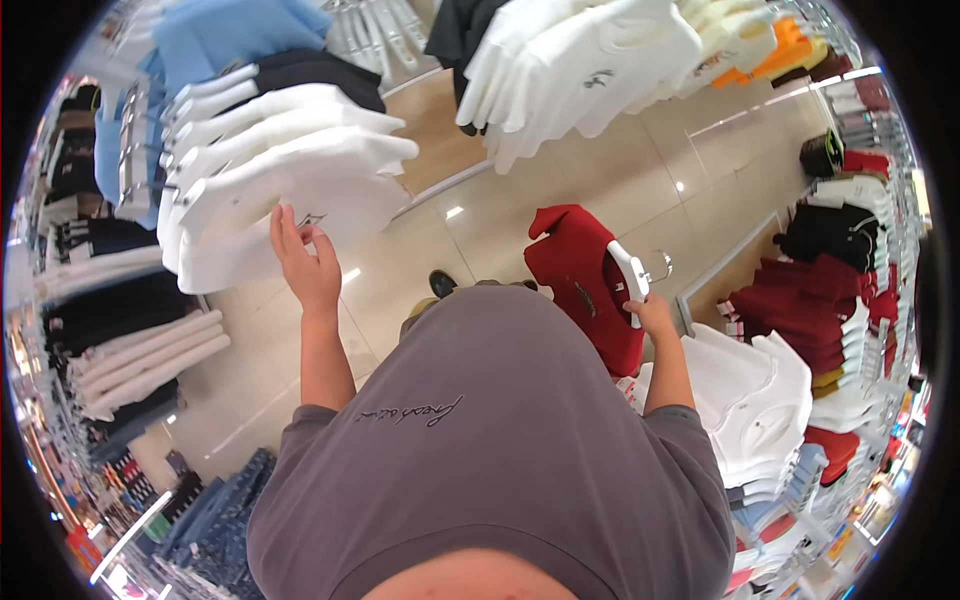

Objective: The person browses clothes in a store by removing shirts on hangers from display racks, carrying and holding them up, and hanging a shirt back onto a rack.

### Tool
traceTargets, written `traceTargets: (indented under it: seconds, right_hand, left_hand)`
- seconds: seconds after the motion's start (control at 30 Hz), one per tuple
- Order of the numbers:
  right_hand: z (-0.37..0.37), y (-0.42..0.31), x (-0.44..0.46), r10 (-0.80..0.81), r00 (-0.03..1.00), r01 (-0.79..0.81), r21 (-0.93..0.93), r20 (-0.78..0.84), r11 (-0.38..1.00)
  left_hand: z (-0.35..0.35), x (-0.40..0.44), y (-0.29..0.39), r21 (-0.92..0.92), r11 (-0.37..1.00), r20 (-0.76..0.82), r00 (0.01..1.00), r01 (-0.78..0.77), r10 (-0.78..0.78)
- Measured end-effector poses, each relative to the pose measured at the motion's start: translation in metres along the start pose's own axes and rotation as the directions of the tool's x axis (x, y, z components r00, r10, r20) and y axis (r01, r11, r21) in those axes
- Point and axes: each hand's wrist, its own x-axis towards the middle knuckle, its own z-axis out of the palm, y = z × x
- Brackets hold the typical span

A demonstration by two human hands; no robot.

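My right hand [652,314] grips a white hanger [628,268] by its arm, and a dark red shirt [572,262] with small dark lettering hangs from it. The hanger's metal hook points away to the right. On the other side, my left hand [306,258] is raised with its fingers stretched out. Its fingertips are at the front of a white shirt [345,165] that hangs first in a row; a small dark print shows beside them. Whether the fingertips press on the cloth I cannot tell.
More white shirts [590,70] hang on a rack ahead. To the right hang white shirts [745,390] and dark red garments [790,305]. Folded-over trousers [150,355] hang at the left, above denim clothes [220,515]. Shiny tiled floor [480,225] runs between the racks.
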Motion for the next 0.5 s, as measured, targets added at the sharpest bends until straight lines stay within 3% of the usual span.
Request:
traceTargets:
  seconds: [0.03,0.1,0.13,0.2,0.37,0.43,0.47,0.5]
  right_hand:
    - [-0.007,0.001,-0.002,0.005,0.999,-0.003,0.052,-0.038,0.999]
    - [-0.019,-0.004,-0.012,0.010,0.997,-0.001,0.126,-0.073,0.992]
    - [-0.025,-0.007,-0.017,0.005,0.995,0.013,0.178,-0.102,0.984]
    - [-0.038,-0.004,-0.022,0.024,0.990,0.009,0.222,-0.142,0.975]
    - [-0.072,-0.014,-0.049,0.039,0.987,0.018,0.355,-0.153,0.935]
    - [-0.082,-0.012,-0.057,0.067,0.986,0.003,0.410,-0.155,0.912]
    - [-0.085,-0.008,-0.058,0.048,0.984,0.037,0.459,-0.172,0.888]
    - [-0.089,-0.005,-0.059,0.029,0.981,0.072,0.505,-0.190,0.860]
  left_hand:
    - [0.009,-0.002,0.005,-0.007,1.000,0.012,1.000,-0.020,0.020]
    - [0.028,-0.007,0.014,0.062,0.959,0.089,0.959,-0.276,0.270]
    - [0.039,-0.009,0.026,0.048,0.954,0.099,0.952,-0.296,0.290]
    - [0.064,-0.016,0.057,-0.188,0.975,0.308,0.936,-0.118,0.173]
    - [0.117,-0.034,0.132,-0.271,0.938,0.491,0.808,-0.214,0.326]
    - [0.130,-0.044,0.164,-0.334,0.936,0.687,0.651,-0.110,0.322]
    - [0.138,-0.049,0.174,-0.345,0.930,0.691,0.637,-0.124,0.341]
    - [0.147,-0.054,0.181,-0.384,0.913,0.741,0.544,-0.140,0.395]
